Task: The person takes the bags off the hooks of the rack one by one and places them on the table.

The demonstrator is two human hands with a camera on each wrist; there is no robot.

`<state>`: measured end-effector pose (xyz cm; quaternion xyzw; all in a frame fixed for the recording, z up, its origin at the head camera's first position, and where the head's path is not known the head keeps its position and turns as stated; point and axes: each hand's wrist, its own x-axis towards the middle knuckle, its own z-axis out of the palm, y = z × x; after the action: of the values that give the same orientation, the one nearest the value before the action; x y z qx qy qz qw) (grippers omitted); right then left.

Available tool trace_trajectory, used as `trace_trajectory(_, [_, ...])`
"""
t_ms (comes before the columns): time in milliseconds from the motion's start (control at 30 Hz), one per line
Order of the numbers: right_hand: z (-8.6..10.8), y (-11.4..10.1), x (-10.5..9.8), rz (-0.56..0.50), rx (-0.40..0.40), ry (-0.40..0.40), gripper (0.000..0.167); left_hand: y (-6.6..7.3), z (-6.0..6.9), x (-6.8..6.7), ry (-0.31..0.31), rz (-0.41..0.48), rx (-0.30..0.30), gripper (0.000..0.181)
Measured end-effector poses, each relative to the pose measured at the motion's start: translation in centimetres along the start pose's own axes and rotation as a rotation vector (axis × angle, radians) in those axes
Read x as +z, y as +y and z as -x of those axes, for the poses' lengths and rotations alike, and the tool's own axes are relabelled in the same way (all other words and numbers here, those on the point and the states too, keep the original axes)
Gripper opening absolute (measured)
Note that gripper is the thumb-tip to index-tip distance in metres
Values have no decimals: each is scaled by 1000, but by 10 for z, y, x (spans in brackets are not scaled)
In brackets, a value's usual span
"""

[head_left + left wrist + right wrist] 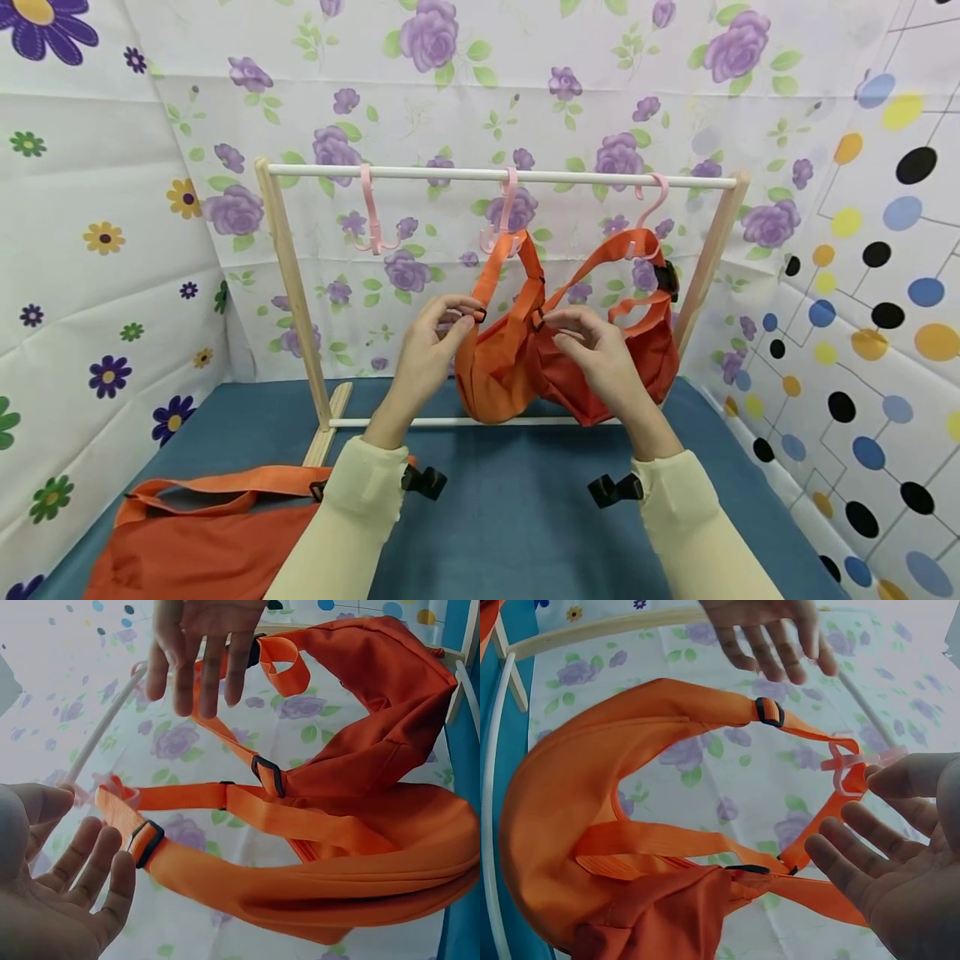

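Note:
An orange sling bag point(487, 383) hangs by its strap from the middle pink hook point(510, 204). Beside it, a redder sling bag point(648, 362) hangs from the right pink hook point(660, 200); the two bags overlap. My left hand point(429, 350) is at the left side of the orange bag's strap, near a black buckle point(146, 844), its fingers loosely bent. On the other side, my right hand point(600, 354) hovers in front of the bags with relaxed fingers. Both wrist views show the hands holding nothing, palms turned toward the straps.
A wooden rack with a white rod point(450, 173) carries the hooks. A third pink hook point(371, 212) hangs at the left with nothing on it. Another red-orange bag point(210, 542) lies on the blue table point(510, 517) at the front left. Patterned cloths surround the table.

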<state>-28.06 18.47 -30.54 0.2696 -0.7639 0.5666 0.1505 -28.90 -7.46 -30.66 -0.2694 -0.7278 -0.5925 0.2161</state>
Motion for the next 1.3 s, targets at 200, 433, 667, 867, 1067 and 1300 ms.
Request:
trace_trajectory(200, [-6,-3,-5,39,-11,-15,28,5,-13,1,-19,-9,24,19])
trace_trajectory(433, [-13,-12,-13,55,-9,-8,30,11,-20,-3,-35,-18,4,21])
trace_trajectory(667, [-35,-37,-28,155,-77,17,28,15,-29,-1,-40,-15,38,21])
trace_trajectory(867, [-43,-42,-36,172,-92,30,27,21,-39,-1,-46,-68,52,21])
trace_trajectory(1067, [-48,-39,-35,198,-75,-2,28,43,-64,-7,-29,-163,91,22])
trace_trajectory(1300, [-62,-39,-32,289,-57,-15,29,79,-106,-16,-14,-311,174,21])
